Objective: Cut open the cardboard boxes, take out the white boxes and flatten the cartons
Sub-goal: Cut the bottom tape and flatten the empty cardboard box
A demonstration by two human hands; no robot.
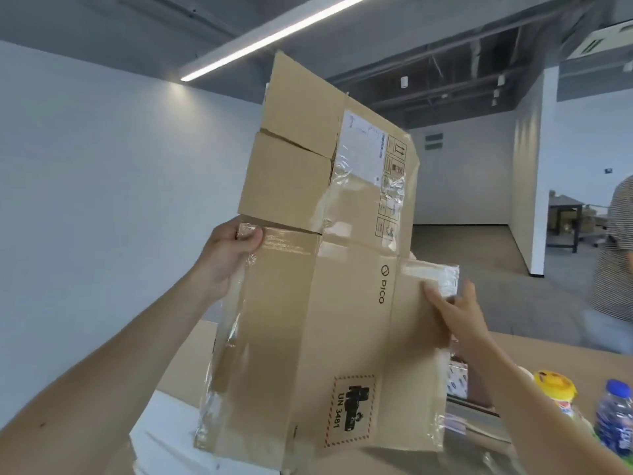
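A brown cardboard carton (329, 275), flattened, with loose clear tape and a PICO print, stands upright in front of me, its lower edge near the table. My left hand (227, 255) grips its left edge, thumb over a taped flap. My right hand (455, 313) holds the right flap, fingers spread on its face. A white box (161, 433) lies on the table below the carton, mostly hidden by it.
A tan table (548, 351) runs under the carton. At the right front stand a bottle with a yellow cap (556, 392) and a bottle with a blue cap (616, 416). A person in a striped shirt (616, 255) stands at the far right. A white wall fills the left.
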